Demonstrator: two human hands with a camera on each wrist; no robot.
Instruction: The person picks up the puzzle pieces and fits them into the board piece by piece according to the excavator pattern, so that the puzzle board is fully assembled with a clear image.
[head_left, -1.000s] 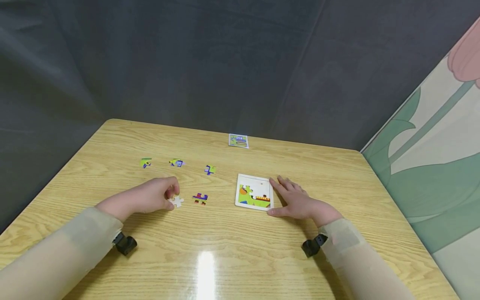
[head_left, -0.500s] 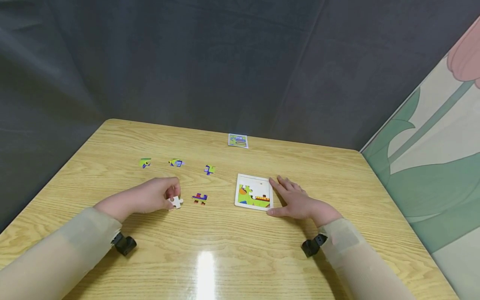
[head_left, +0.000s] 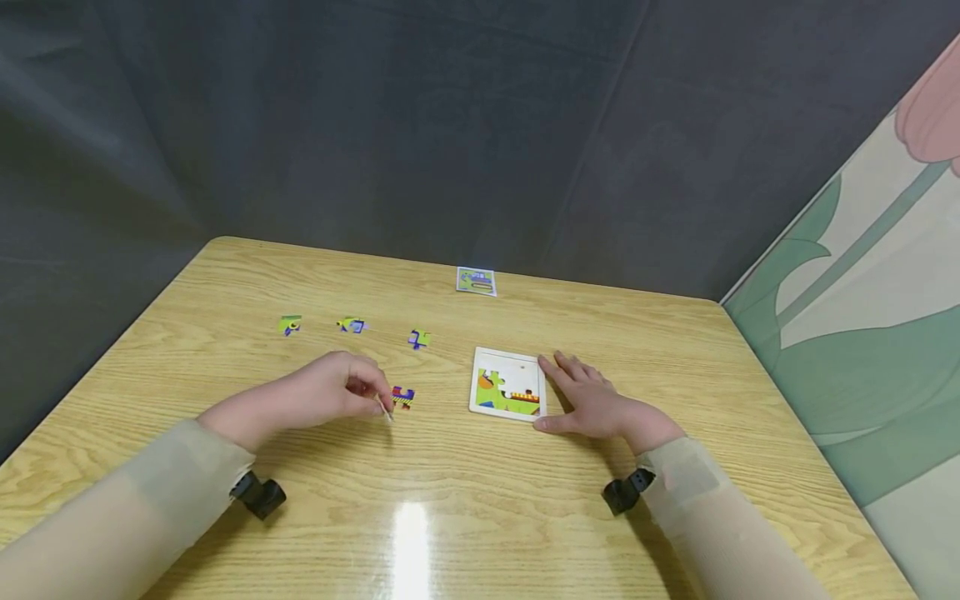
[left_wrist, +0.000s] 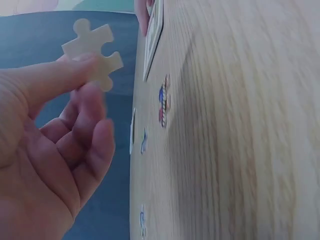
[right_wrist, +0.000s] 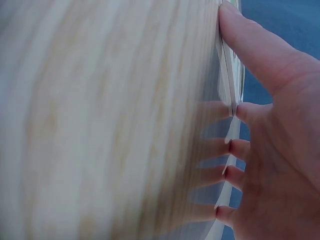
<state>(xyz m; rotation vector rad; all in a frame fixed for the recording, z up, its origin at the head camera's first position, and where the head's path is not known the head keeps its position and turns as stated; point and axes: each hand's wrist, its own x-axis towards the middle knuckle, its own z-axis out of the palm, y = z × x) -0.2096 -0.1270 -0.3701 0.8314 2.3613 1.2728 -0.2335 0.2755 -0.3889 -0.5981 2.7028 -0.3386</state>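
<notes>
Dark cloth [head_left: 420, 150] is rising behind the table's [head_left: 480, 500] far edge, while wide wood is stretching nearer than both hands. Left of the tray [head_left: 510, 353], the left hand [head_left: 322, 392] is pinching a pale piece [left_wrist: 90, 42] above the table, partly hiding the striped piece [head_left: 403, 397]. Fingers spread, the right hand [head_left: 588, 404] is touching the tray's right edge. Three loose pieces [head_left: 352, 325] are lying farther away. In the head view, the pale piece is appearing nearly edge-on.

tabletop [head_left: 510, 500]: glossy wood grain | puzzle piece [left_wrist: 93, 42]: matt, card-like | backdrop [head_left: 420, 142]: matt cloth
</notes>
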